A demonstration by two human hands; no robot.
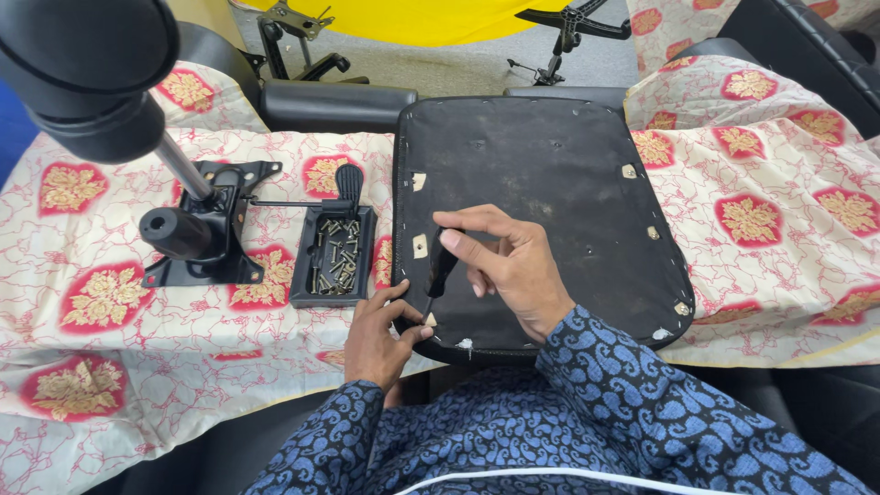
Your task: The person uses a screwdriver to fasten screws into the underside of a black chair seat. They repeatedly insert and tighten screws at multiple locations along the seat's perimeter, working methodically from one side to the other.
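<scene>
A black chair seat pan (550,174) lies upside down on the patterned cloth in front of me. My right hand (509,266) grips a black-handled screwdriver (441,272), its tip pointing down at the seat's near left corner. My left hand (378,335) rests at that corner, fingertips pinching something small by the tip, too small to tell what. Small pale tabs dot the seat's underside.
A black tray of screws (334,257) sits left of the seat. Further left lies a black chair mechanism with a gas cylinder (197,229). A large black cylinder (87,73) looms at top left. Chair bases (568,27) stand on the floor behind.
</scene>
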